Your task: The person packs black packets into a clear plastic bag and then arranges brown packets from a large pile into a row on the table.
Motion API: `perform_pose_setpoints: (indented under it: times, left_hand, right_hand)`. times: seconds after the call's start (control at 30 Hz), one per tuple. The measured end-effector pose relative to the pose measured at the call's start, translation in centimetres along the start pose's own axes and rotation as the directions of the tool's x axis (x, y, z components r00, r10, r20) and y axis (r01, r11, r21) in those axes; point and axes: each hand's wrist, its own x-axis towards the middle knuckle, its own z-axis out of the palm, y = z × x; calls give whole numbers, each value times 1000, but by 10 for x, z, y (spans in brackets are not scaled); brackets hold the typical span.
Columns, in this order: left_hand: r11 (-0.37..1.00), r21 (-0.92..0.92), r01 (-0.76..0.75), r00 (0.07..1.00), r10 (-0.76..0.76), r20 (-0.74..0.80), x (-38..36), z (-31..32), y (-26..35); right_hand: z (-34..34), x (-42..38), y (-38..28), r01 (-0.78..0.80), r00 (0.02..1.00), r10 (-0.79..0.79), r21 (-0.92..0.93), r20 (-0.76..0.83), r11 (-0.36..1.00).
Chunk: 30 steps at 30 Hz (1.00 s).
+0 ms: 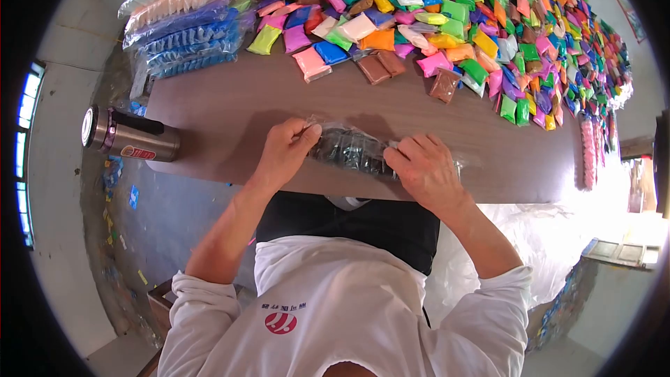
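Dark contents of clear plastic pack (349,150) blurred by glare; far end partly covered by right hand (424,167). Packet pile (455,12) cut off at top. Pack stretched between hands over table (216,91), near edge: left end pinched by left hand (287,145), right end gripped by curled fingers.

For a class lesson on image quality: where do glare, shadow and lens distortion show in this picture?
Head view: glare whitens the sheeting at right; highlights streak the black pack; soft shadow darkens the table beside the left hand; the table's near edge bows, corners black.
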Motion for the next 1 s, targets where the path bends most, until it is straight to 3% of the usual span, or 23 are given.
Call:
perform_pose_setpoints:
  times: [0.13, 0.23, 0.33, 0.43, 0.47, 0.53, 0.6, 0.63, 0.67, 0.77, 0.8, 0.9, 1.0]
  left_hand:
    - [991, 22, -130, 991, 130, -19, -4, 5, -4]
    - [969, 42, -242, 961, 245, -129, -7, 15, -13]
    - [978, 85, -193, 968, 204, -147, -12, 19, -15]
    - [943, 235, -236, 937, 285, -202, -16, 25, -20]
    - [944, 235, -231, 939, 280, -202, -17, 25, -21]
    - [947, 235, -220, 943, 268, -197, -19, 25, -21]
    - [951, 226, -211, 945, 258, -203, -20, 26, -19]
    - [952, 224, -208, 945, 255, -206, -20, 26, -18]
    - [952, 227, -207, 945, 255, -207, -20, 26, -19]
    - [949, 234, -209, 943, 259, -208, -19, 27, -19]
    - [947, 237, -215, 942, 265, -205, -19, 26, -18]
    - [949, 225, -223, 941, 269, -203, -19, 24, -15]
    - [953, 205, -222, 943, 263, -204, -19, 23, -14]
  right_hand:
    - [-26, -7, -4, -154, 988, 156, 99, -13, 983]
    - [-29, -29, 4, -228, 973, 230, 112, -11, 967]
    - [-39, -42, 3, -256, 949, 269, 96, -163, 962]
    - [-45, -64, 0, -426, 808, 429, 103, -405, 899]
    - [-45, -77, -1, -570, 648, 654, 320, -391, 756]
    - [-40, -105, -4, -664, 228, 953, 684, -199, 302]
    - [-42, -119, 2, -498, 42, 972, 848, 230, -179]
    - [-42, -122, 5, -369, -7, 895, 831, 446, -417]
    - [-39, -122, 5, -379, -14, 804, 740, 595, -555]
    - [-42, -105, 1, -331, 94, 669, 657, 737, -677]
    - [-41, -103, 7, -395, 128, 656, 645, 744, -654]
    - [-40, -91, 18, -426, 61, 670, 626, 740, -653]
    - [-33, -89, 25, -531, 58, 738, 647, 672, -548]
